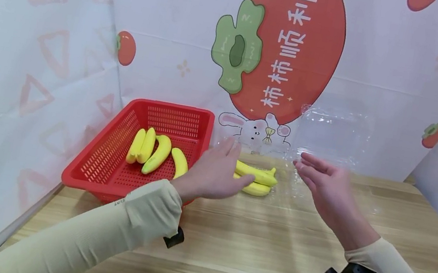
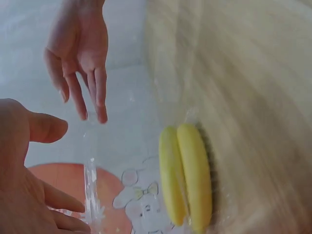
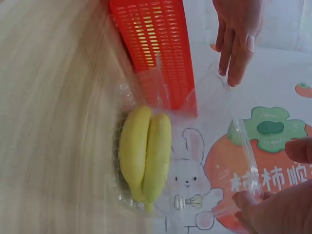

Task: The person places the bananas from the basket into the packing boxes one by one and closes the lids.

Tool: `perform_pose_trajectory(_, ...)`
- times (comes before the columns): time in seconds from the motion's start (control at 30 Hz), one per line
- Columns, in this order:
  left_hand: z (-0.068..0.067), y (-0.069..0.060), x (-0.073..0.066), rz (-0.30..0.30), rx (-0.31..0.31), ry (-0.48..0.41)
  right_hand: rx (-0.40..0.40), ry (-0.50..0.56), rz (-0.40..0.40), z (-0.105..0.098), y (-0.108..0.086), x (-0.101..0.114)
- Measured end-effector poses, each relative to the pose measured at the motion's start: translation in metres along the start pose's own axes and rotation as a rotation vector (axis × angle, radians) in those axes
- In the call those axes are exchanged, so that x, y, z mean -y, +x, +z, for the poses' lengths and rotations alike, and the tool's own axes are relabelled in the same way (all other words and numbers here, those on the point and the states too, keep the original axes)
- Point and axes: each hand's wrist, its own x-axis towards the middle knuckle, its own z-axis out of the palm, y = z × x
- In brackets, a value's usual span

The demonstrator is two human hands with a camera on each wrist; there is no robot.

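Note:
A clear plastic clamshell box, with two yellow bananas [image 1: 257,175] lying side by side in it, sits on the table between my hands. Its raised lid [image 3: 246,146] shows as a glossy edge running from one hand to the other in both wrist views. My left hand [image 1: 217,170] has its fingers extended at the lid's left end, thumb apart. At the right end is my right hand [image 1: 329,189], fingers extended and thumb spread. Fingertips of both are at or very near the lid; contact is hard to tell through the clear plastic.
Left of the box stands a red plastic basket [image 1: 206,127] with several bananas [image 1: 158,155] inside. Behind and to the right is another clear plastic container [image 1: 334,136] with its lid upright. A printed cloth [image 1: 169,17] hangs behind the wooden table [image 1: 252,248].

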Motion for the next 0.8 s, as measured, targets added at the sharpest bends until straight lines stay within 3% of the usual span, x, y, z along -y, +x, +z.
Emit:
perform_pose_trajectory(0.13, 0.017, -0.007, -0.007, 0.012, 0.078, 0.040, 0.007, -0.033, 0.040, 0.000, -0.008, -0.011)
perform_pose_trajectory(0.3, 0.034, -0.017, -0.011, -0.011, 0.173, 0.010, 0.033, -0.061, 0.061, 0.001, -0.018, -0.022)
perform_pose_trajectory(0.57, 0.055, -0.026, -0.006, -0.019, 0.203, -0.077, 0.050, -0.118, 0.055, -0.008, -0.029, -0.037)
perform_pose_trajectory(0.8, 0.064, -0.028, -0.008, 0.009, 0.196, -0.106, 0.035, -0.113, 0.052, -0.008, -0.034, -0.042)
